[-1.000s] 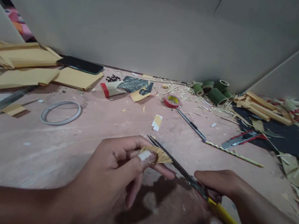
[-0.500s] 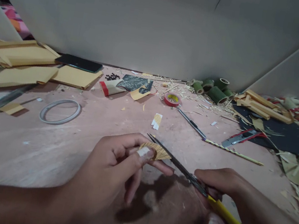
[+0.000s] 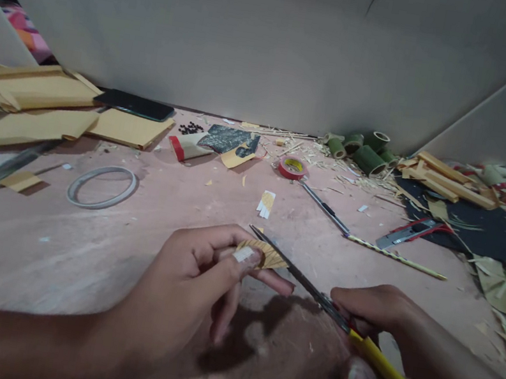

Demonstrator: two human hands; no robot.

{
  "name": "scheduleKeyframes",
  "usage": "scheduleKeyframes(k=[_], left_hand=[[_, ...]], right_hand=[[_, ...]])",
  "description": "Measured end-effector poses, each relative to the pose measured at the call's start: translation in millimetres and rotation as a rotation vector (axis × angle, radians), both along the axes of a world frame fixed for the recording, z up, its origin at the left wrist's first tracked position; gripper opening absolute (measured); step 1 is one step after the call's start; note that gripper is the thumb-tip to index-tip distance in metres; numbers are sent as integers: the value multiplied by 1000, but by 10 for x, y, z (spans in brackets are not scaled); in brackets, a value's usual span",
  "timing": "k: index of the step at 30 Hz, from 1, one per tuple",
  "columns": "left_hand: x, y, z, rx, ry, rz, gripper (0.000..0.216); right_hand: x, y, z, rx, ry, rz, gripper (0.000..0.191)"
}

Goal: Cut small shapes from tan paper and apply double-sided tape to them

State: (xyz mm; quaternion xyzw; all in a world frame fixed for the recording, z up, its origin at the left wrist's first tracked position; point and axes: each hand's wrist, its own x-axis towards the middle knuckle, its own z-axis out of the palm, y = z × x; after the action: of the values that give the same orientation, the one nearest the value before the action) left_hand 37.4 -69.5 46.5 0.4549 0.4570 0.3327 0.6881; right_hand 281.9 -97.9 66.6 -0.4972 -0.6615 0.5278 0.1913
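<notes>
Between thumb and fingers, my left hand [image 3: 199,277] pinches a small tan piece of paper [image 3: 274,258] marked with dark slanted lines. A white scrap covers part of the left thumb's tip. My right hand [image 3: 378,340] grips scissors [image 3: 309,286] with dark blades and a yellow handle. Their blades point up and left along the far edge of the tan piece, nearly closed. The lower part of the right hand lies in shadow. Just beyond the blade tips, a small cut paper scrap [image 3: 266,204] in white and tan lies on the table [image 3: 174,196].
Farther off lie a red tape roll [image 3: 292,168], a grey pen-like tool [image 3: 325,208], a patterned stick [image 3: 397,257] and a red utility knife [image 3: 408,233]. On the left are a white ring [image 3: 102,187], a phone [image 3: 135,104] and folded tan paper [image 3: 35,124]. Green tubes [image 3: 368,160] stand near the back wall.
Both hands, the tan piece and the scissors keep almost the same place. The scissor blades look slightly more closed; otherwise only a tiny shift of the view shows.
</notes>
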Motion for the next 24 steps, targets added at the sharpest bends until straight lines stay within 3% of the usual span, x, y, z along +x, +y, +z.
scheduleKeyframes(k=[4, 8, 12, 15, 20, 24], left_hand=[[-9, 4, -19, 10, 3, 0, 33], [-14, 22, -15, 26, -3, -6, 31], [-18, 32, 0, 23, 4, -3, 27], [-25, 25, -5, 28, 0, -5, 27], [-30, 13, -25, 28, 2, -3, 29], [-31, 31, -28, 19, 1, -5, 29]], right_hand=[[-76, -23, 73, -65, 58, -139, 17], [-145, -61, 153, -100, 53, -363, 41], [-132, -47, 148, -134, 64, -262, 28], [-48, -52, 40, -123, 66, -170, 19], [108, -130, -156, -81, 86, -198, 41], [60, -84, -71, -44, 21, -136, 21]])
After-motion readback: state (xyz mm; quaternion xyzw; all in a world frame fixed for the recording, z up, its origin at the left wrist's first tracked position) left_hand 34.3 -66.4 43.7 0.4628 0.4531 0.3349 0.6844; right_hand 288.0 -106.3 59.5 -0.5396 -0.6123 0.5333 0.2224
